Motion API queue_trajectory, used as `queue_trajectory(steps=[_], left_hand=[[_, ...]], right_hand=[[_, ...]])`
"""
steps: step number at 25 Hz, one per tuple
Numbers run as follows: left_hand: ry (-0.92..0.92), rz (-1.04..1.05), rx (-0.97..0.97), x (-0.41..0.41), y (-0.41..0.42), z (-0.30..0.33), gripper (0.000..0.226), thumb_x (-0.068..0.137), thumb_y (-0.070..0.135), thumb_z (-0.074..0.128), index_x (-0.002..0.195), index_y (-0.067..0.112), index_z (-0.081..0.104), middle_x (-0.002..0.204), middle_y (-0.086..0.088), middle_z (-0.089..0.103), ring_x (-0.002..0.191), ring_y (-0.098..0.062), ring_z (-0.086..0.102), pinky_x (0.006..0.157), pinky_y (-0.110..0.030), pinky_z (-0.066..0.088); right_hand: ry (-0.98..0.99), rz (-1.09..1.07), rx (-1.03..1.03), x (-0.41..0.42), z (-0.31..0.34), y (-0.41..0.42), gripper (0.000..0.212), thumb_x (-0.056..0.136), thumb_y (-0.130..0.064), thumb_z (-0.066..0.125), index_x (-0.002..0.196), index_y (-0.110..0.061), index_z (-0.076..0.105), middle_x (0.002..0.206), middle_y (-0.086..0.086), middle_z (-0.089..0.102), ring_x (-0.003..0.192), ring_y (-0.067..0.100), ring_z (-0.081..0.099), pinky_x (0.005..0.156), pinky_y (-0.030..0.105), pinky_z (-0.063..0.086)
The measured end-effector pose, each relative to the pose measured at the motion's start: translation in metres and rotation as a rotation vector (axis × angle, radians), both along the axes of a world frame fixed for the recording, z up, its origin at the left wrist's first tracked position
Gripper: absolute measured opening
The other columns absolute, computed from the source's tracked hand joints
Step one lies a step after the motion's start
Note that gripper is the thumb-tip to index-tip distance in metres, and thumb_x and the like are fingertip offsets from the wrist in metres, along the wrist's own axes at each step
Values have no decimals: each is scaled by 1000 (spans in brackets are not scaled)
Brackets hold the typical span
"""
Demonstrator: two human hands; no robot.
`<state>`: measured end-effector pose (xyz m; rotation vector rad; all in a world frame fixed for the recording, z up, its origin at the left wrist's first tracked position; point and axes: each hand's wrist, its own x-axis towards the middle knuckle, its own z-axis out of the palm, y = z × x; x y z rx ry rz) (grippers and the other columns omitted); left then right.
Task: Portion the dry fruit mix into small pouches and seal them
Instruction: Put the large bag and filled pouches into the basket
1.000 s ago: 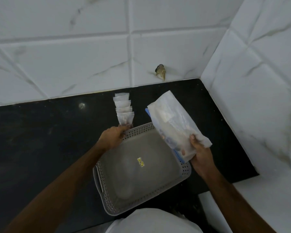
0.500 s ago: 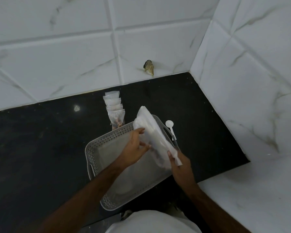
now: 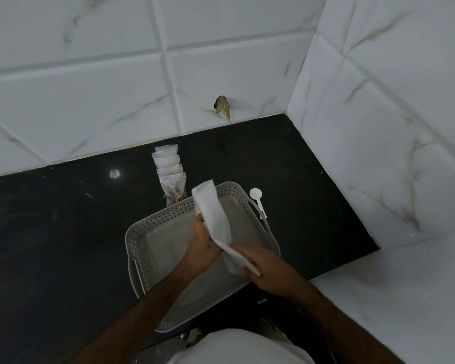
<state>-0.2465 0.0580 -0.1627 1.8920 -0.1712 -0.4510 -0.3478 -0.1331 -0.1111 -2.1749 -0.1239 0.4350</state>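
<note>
A large whitish plastic bag [image 3: 212, 214] hangs edge-on over the grey perforated tray [image 3: 139, 237]. My left hand [image 3: 201, 239] grips its middle from the left, and my right hand [image 3: 260, 264] holds its lower end. The bag's contents are hidden. A row of small clear pouches [image 3: 170, 172] lies on the black counter just behind the tray; the nearest one shows brown dry fruit. Beside the tray's right handle lies a white plastic spoon [image 3: 258, 200].
The black counter [image 3: 50, 232] runs left and ends at white marble-tiled walls behind and to the right. A small brown lump [image 3: 222, 106] sticks to the back wall. A white ledge [image 3: 392, 298] lies at lower right.
My left hand left the pouches and took hold of the bag. The bag came down from the right and turned edge-on over the tray, uncovering the spoon.
</note>
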Motion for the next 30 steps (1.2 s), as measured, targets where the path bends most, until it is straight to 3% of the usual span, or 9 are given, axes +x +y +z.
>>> queue_trajectory(steps=[4, 6, 8, 10, 13, 17, 24, 28, 30], left_hand=[[61, 143, -214, -8, 8, 5, 81, 67, 35, 84, 129, 15, 37, 122, -10, 55, 94, 13, 64, 70, -13, 55], [24, 279, -227, -1, 19, 16, 82, 66, 36, 79, 134, 13, 39, 130, -12, 54, 103, -1, 68, 74, -27, 61], [-219, 290, -75, 17, 33, 25, 84, 79, 32, 82, 148, 15, 36, 152, -17, 38, 131, -19, 54, 97, -48, 57], [-611, 43, 252, 41, 47, 37, 73, 85, 12, 78, 149, 19, 42, 162, -18, 19, 145, -22, 33, 112, -48, 43], [-931, -465, 537, 90, 60, 58, 55, 80, 13, 81, 131, 20, 59, 162, -16, 26, 140, -34, 42, 105, -53, 49], [-936, -636, 695, 123, 54, 62, 46, 77, 20, 85, 121, 25, 70, 135, -8, 52, 116, -26, 53, 93, -47, 51], [-456, -625, 342, 140, 19, 73, 22, 96, 11, 65, 115, 22, 66, 110, 4, 70, 99, -10, 67, 89, -39, 58], [-354, -564, 414, 138, 2, 72, 10, 102, 31, 56, 112, 34, 57, 107, 7, 67, 94, -8, 65, 91, -44, 57], [-370, -585, 515, 137, -1, 66, 27, 100, 41, 57, 125, 35, 48, 118, 3, 63, 105, -15, 61, 99, -49, 53]], right_hand=[[-113, 193, -154, -3, -3, 7, 62, 99, -12, 57, 154, -30, 34, 154, -6, 42, 139, 8, 42, 115, 25, 36], [-150, 179, -193, -3, -5, 13, 56, 102, -28, 56, 154, -30, 34, 159, -6, 36, 143, 9, 36, 117, 26, 31], [-136, 187, -216, -5, -7, 15, 54, 103, -43, 52, 153, -30, 37, 160, -8, 34, 145, 7, 33, 117, 22, 26], [-131, 171, -179, -6, -9, 13, 51, 103, -44, 49, 151, -28, 41, 156, -7, 41, 141, 6, 39, 117, 22, 30], [-130, 73, -98, -9, -6, 10, 45, 104, -36, 47, 147, -22, 47, 146, -3, 54, 130, 7, 51, 113, 26, 41], [-126, -6, -153, -10, -5, 5, 40, 101, -33, 51, 140, -24, 52, 131, -4, 60, 115, 10, 58, 99, 36, 50], [280, -105, 84, 11, 39, -18, 86, 86, -53, 75, 156, -35, 28, 144, -20, 42, 127, 2, 49, 102, 22, 44], [166, -136, -100, 27, 36, -16, 71, 92, -22, 70, 152, -24, 32, 136, 1, 56, 120, 19, 57, 99, 31, 47], [136, -221, -186, 27, 28, -17, 69, 91, -12, 60, 151, -32, 30, 126, 14, 63, 107, 31, 66, 93, 44, 56]])
